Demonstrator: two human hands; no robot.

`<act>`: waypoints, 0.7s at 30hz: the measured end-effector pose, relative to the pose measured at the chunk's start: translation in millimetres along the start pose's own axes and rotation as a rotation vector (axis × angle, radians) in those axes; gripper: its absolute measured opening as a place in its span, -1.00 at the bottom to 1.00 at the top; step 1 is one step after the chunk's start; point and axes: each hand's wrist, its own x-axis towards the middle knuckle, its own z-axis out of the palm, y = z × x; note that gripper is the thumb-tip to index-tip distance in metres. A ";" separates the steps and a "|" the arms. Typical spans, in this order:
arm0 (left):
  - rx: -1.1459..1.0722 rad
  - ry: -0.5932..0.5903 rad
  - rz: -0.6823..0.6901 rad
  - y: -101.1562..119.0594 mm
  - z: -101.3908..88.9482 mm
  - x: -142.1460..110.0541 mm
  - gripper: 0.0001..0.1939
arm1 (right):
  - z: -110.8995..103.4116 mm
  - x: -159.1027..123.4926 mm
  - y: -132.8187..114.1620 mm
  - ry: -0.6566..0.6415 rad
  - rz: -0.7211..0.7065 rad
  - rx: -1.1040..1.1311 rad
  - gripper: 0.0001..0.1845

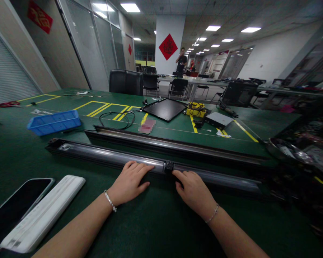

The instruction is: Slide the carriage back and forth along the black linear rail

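A long dark metal rail point(102, 154) lies across the green table in front of me, with a small black fitting point(168, 167) at its middle. My left hand point(129, 181) rests palm down on the rail just left of the fitting, fingers stretched out flat. My right hand point(192, 188) lies on the rail just right of the fitting, fingers extended, fingertips touching the rail's near edge. Neither hand holds anything. A second long dark rail point(177, 144) lies parallel just behind the first.
A phone point(13, 208) and a white flat bar point(43, 215) lie at near left. Further back are a blue tray point(54, 122), a black cable loop point(118, 120), a black panel point(165, 108) and a yellow box point(196, 109). Clutter fills the right edge. A person point(181, 61) stands far off.
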 end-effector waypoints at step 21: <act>0.002 -0.005 -0.002 1.2 -2.2 0.2 -0.51 | 1.0 0.1 3.2 -0.013 0.014 -0.001 -0.66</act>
